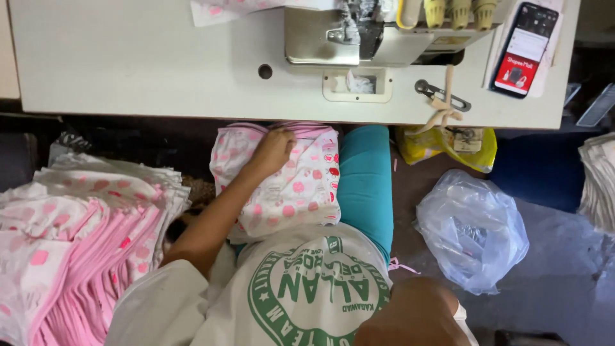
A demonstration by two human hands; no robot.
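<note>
Nearest the camera, the right arm is only a blurred elbow at the bottom edge, below the fabric bundle [282, 186] — the right hand is out of view, so its grip cannot be told. The bundle, white with pink and red spots, lies on the person's lap, against the teal trouser leg [366, 186] on its right. The left hand [272, 150] rests on the bundle's upper part, fingers curled down onto the cloth; whether it pinches the cloth or only presses cannot be told. Left of the bundle, a tall stack [77, 230] of the same pink-spotted pieces. Right of the bundle, on the floor, a clear plastic bag [471, 227], with a yellow bag [448, 147] just past it. Beyond the bundle, the white table [141, 57] edge — sewing machine [365, 32] on top, scissors [442, 95] and a phone [526, 48] further right of it.
</note>
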